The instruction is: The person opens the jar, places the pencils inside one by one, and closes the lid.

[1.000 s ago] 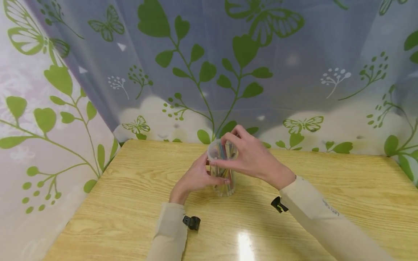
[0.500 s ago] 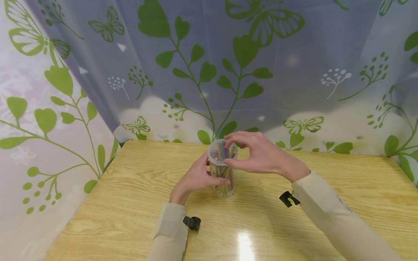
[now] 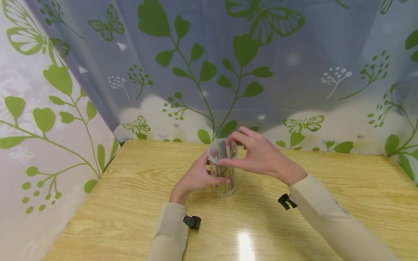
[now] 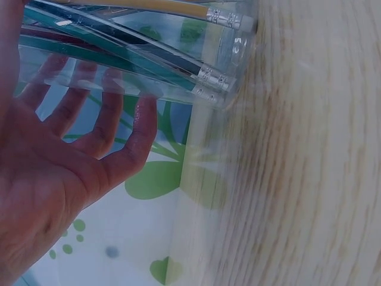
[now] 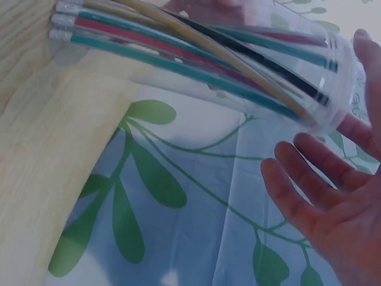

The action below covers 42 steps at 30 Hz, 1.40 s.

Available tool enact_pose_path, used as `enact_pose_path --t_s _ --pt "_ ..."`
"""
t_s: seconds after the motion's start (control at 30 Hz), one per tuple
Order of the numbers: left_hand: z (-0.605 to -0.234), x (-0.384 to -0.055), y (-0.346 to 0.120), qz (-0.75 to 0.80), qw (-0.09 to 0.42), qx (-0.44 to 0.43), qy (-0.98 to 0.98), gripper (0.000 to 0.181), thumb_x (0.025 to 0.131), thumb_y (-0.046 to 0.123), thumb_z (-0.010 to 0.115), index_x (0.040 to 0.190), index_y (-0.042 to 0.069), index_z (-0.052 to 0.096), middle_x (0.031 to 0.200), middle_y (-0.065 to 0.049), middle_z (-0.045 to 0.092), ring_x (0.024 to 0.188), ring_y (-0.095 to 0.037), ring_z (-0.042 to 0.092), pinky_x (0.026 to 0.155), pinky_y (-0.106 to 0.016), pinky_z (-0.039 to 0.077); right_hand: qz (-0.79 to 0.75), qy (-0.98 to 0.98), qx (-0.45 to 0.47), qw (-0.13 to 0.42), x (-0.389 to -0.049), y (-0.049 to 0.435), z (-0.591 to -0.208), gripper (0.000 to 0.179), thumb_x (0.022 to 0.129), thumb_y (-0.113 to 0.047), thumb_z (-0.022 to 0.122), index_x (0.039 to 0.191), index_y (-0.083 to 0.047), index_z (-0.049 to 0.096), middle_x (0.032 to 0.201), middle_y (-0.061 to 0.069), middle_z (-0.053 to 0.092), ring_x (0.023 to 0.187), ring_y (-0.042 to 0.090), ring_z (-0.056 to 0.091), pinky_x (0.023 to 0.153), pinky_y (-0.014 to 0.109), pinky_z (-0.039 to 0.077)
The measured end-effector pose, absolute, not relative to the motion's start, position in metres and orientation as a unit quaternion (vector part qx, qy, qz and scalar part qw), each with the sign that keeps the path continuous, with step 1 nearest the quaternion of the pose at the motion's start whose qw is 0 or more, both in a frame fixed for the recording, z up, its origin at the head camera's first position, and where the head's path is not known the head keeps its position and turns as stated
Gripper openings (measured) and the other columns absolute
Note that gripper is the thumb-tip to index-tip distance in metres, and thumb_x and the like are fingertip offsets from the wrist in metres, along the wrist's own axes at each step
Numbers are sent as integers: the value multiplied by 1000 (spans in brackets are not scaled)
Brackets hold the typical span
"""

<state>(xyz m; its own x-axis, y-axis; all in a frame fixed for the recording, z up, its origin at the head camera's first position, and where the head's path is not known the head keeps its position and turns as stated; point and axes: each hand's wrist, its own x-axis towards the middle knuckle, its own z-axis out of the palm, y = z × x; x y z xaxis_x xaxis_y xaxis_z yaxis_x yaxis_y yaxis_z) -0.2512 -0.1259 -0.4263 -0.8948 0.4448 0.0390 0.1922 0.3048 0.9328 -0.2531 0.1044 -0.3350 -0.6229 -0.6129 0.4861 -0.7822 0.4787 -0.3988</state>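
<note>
A tall clear plastic jar (image 3: pixel 222 172) stands upright near the back of the table, full of coloured pencils (image 5: pixel 178 56) with metal and eraser ends at the bottom. My left hand (image 3: pixel 196 175) grips its side, thumb across the front and fingers behind. In the left wrist view, that hand (image 4: pixel 65 155) has its fingers bent against the clear wall. My right hand (image 3: pixel 262 156) is at the jar's translucent rim (image 3: pixel 211 150), thumb on the near edge and bent fingers over the right side. In the right wrist view, the lower fingers of this hand (image 5: pixel 333 196) hang apart from the jar.
The wood-grain table (image 3: pixel 130 203) extends around the jar to both sides and the front. Its back edge meets a patterned cloth (image 3: pixel 189 72) with green leaves and butterflies. A similar cloth (image 3: pixel 42 119) hangs at the left. Black wrist mounts (image 3: pixel 192 222) sit on both sleeves.
My right hand shifted right and its fingers spread, then it came back slightly left with the fingers bent at the rim again. The left hand and jar stay in place.
</note>
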Motion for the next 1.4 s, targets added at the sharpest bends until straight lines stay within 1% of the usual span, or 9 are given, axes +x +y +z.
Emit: enact_pose_path --t_s 0.13,0.23,0.3,0.47,0.67,0.83,1.1,1.23,1.4 --pt "-426 -251 -126 556 112 200 799 97 76 24 90 153 44 35 137 1 54 121 -27 53 90 -39 58 320 -847 410 109 -254 109 -330 42 86 -33 83 119 -11 68 126 6 64 107 20 66 83 37 59" --pt "-426 -252 -126 554 109 200 800 98 76 24 91 154 43 34 139 1 54 121 -26 53 91 -39 58 334 -843 414 75 -255 112 -328 42 89 -28 79 124 -10 67 143 11 59 123 30 63 90 43 60" --pt "-426 -252 -126 553 107 203 801 99 75 24 91 154 43 34 140 1 53 122 -26 54 92 -39 58 339 -841 417 57 -257 113 -329 39 89 -25 77 124 -11 68 147 12 58 128 31 62 92 44 60" --pt "-426 -253 -126 553 103 214 798 100 75 23 91 154 46 33 141 5 53 122 -26 53 93 -40 58 359 -833 416 65 -258 110 -333 28 86 -24 82 110 -12 72 130 7 65 116 25 66 87 41 61" --pt "-425 -253 -127 550 99 212 802 96 76 26 92 150 50 36 138 7 54 121 -24 52 91 -41 57 353 -834 409 111 -254 102 -340 31 83 -30 87 103 -12 70 103 1 53 91 11 57 80 35 59" --pt "-426 -253 -127 549 102 209 803 97 75 26 92 150 51 35 139 9 54 122 -24 52 92 -42 57 356 -835 407 98 -253 103 -340 34 84 -30 86 108 -13 69 109 1 55 97 13 57 81 41 57" --pt "-426 -253 -126 553 108 211 799 100 75 24 91 153 49 33 142 6 53 123 -25 53 94 -42 57 372 -833 408 17 -259 108 -332 50 87 -28 83 130 -12 64 153 9 51 133 30 56 96 47 58" --pt "-425 -252 -126 554 108 217 797 101 76 24 91 153 48 32 142 7 53 124 -25 53 94 -42 57 381 -833 401 12 -260 107 -334 42 85 -26 83 124 -14 69 144 7 61 125 26 63 94 42 59" --pt "-426 -251 -125 546 100 221 802 101 75 27 92 153 49 32 141 8 55 123 -23 52 95 -42 55 389 -832 385 91 -254 97 -343 38 80 -28 89 109 -10 72 117 6 69 104 20 68 82 34 62"
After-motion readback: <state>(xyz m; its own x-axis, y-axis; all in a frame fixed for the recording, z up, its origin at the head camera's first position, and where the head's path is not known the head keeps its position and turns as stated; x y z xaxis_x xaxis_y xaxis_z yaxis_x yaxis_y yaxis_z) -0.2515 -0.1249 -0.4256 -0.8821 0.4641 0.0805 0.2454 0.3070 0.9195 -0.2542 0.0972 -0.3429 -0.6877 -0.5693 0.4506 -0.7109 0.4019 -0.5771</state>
